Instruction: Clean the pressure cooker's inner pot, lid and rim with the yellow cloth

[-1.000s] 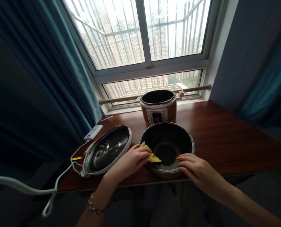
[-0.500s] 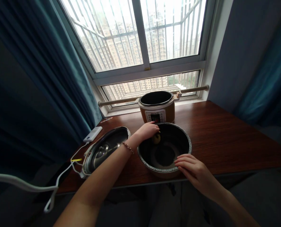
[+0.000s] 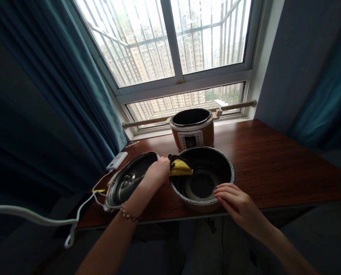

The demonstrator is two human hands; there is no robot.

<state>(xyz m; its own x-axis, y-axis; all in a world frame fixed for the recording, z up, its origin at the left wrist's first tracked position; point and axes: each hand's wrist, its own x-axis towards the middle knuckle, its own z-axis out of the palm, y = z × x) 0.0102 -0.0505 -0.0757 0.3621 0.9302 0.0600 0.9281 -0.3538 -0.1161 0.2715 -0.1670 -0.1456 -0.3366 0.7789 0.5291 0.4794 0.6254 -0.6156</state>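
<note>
A yellow and black item, maybe a cloth, is gripped in my left hand and hangs over the left rim of a dark round inner pot. My left hand is closed, just outside that rim. On the pot's right front rim rests my right hand, fingers over the edge and pressed close together, thumb hidden. The cooker body, brown with a control panel, stands right behind the pot. An upturned round lid lies to the left, partly behind my left wrist.
A white power bank with a white cable is at the table's left side. The brown wooden table ends at a window with a rail. Blue curtains hang on the left.
My left hand has moved left, out of the pot to its left rim, and the yellow and black item has come up with it. My right hand stays on the rim.
</note>
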